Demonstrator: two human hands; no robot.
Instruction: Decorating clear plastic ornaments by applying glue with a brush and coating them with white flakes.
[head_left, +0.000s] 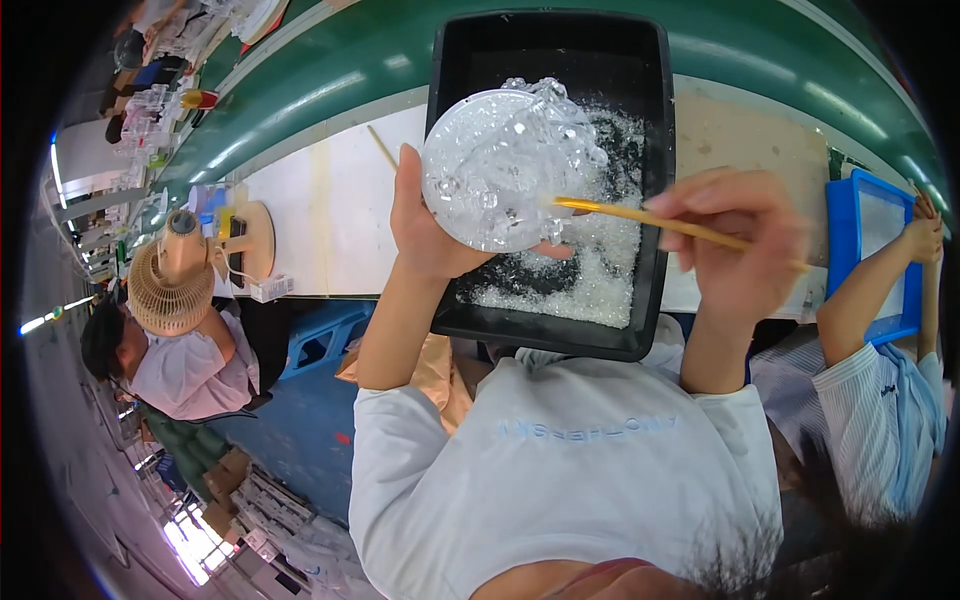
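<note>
My left hand [432, 225] is closed round the rim of a clear, round, disc-like piece [480, 165] with lumpy, crystal-like shapes on its right side. Between the fingers of my right hand [745, 235], slightly blurred, is a thin paintbrush [690, 228] with a yellow-gold handle. Its tip points left and meets the lower right of the clear piece in the picture; whether it touches, I cannot tell. Below both lies a black rectangular tray [656, 215], with loose clear granules [590, 300] spread over its right and near parts.
A thin stick [382, 147] lies on the white work surface [290, 200] left of the tray. Farther left stands a beige fan [172, 290], with a person [195, 370] beyond it. On the right, another person's hands [925, 235] are at a blue tray [843, 235].
</note>
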